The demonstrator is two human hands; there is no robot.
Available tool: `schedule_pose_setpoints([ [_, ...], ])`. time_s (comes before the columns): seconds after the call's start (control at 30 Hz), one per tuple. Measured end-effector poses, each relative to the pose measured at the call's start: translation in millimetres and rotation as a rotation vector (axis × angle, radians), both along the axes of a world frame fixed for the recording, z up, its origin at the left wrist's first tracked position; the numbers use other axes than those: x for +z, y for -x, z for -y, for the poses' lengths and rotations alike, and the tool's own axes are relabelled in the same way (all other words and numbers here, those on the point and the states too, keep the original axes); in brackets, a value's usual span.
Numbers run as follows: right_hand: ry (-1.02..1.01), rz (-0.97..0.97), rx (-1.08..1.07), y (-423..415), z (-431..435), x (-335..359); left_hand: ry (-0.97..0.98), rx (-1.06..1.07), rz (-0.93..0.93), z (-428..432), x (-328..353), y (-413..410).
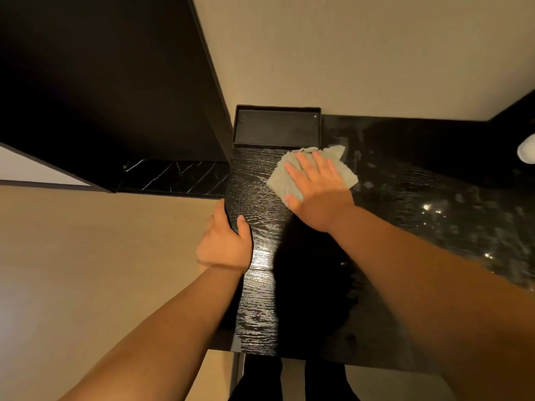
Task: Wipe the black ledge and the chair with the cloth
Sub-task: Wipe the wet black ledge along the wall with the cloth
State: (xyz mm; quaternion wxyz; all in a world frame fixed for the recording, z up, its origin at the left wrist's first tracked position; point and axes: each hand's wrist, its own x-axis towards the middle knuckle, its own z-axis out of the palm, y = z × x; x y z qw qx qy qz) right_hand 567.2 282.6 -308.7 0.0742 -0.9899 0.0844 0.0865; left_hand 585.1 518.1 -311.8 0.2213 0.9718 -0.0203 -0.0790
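A black wood-grain ledge (260, 285) runs away from me toward the wall. A pale grey-green cloth (279, 176) lies flat on it near the far end. My right hand (315, 186) presses down on the cloth with straight, spread fingers. My left hand (224, 241) grips the ledge's left edge, thumb on top and fingers curled over the side. No chair is in view.
A shallow black tray (276, 127) sits against the beige wall just beyond the cloth. The surface to the right (434, 198) is glossy black with smears. A black marble shelf (173, 178) lies lower left. A white object (527, 150) shows at the right edge.
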Motion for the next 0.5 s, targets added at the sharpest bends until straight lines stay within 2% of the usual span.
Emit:
schedule_pose_setpoints([
  [0.1,0.023,0.035,-0.064,16,-26,2,0.013,0.005,-0.014,0,-2,-1],
  [0.23,-0.044,0.089,0.128,69,-46,3,0.027,0.016,-0.002,1,-3,0],
  [0.33,-0.048,0.044,0.286,65,-28,4,0.033,0.010,-0.006,0,-3,1],
  [0.4,-0.036,-0.021,0.237,41,-10,10,0.036,0.002,-0.007,-2,-2,0],
  [0.5,-0.033,-0.071,-0.004,16,-2,8,0.025,-0.006,-0.011,-3,-3,0],
])
